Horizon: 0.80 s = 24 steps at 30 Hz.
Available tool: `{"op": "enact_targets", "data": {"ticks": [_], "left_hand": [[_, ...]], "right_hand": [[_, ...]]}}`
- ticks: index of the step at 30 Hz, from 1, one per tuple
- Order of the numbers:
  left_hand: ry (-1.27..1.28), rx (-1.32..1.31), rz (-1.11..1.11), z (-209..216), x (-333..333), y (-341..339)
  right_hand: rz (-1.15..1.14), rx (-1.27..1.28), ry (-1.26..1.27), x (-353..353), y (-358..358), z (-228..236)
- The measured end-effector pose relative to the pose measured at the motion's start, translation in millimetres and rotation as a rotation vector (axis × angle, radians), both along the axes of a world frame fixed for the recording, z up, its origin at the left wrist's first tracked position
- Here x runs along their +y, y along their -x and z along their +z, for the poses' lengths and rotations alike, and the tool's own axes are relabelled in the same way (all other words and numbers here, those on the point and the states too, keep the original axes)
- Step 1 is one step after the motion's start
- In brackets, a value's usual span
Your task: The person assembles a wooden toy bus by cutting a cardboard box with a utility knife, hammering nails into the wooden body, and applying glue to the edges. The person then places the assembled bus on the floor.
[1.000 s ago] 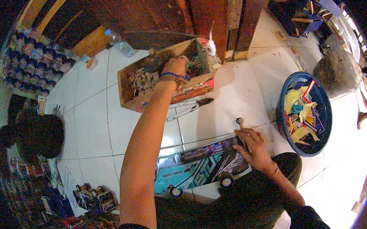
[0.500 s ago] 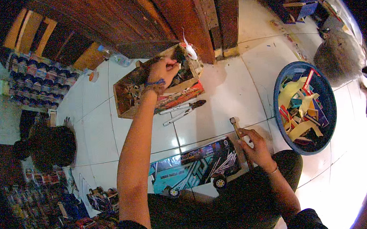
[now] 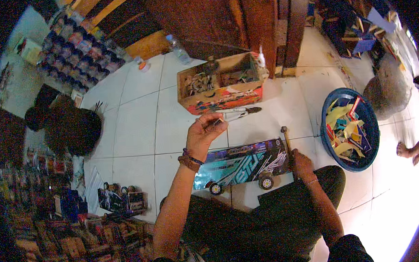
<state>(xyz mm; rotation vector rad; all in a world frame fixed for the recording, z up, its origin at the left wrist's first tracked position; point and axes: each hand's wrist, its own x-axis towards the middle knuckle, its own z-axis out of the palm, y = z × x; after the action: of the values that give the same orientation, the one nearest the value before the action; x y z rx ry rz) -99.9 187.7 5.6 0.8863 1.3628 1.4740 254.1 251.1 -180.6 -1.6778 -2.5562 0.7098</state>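
Observation:
My left hand [image 3: 206,135] is raised above the floor tiles, just beyond the toy bus, its thumb and fingers pinched together. What they hold, if anything, is too small to make out. My right hand [image 3: 302,165] is wrapped round the handle of a small hammer [image 3: 285,137], whose head points away from me. The toy bus [image 3: 250,163], turquoise and black with two wheels showing, lies on its side before my crossed legs, its right end next to the hammer. Behind my left fingertips lies a white-handled, dark-tipped hand tool [image 3: 239,113], perhaps pliers.
Beyond the tool stands a wooden box [image 3: 222,101] divided inside, holding small bits. A blue basin [image 3: 326,143] of coloured scraps is at right. A plastic bottle [image 3: 179,50] lies by the wooden furniture. Another toy vehicle [image 3: 122,198] sits at left. Someone's bare foot [image 3: 412,151] shows far right.
My left hand has come out of the wooden box and back toward me, still pinched. My right hand has closed more fully round the hammer, now beside the bus's end. The whole view has shifted.

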Motion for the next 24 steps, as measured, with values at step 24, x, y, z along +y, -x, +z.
{"op": "enact_targets", "data": {"ticks": [24], "left_hand": [[0.137,-0.748,0.545,-73,-181,-20]], "right_hand": [[0.426,0.647,0.342,-115,228,144]]}}
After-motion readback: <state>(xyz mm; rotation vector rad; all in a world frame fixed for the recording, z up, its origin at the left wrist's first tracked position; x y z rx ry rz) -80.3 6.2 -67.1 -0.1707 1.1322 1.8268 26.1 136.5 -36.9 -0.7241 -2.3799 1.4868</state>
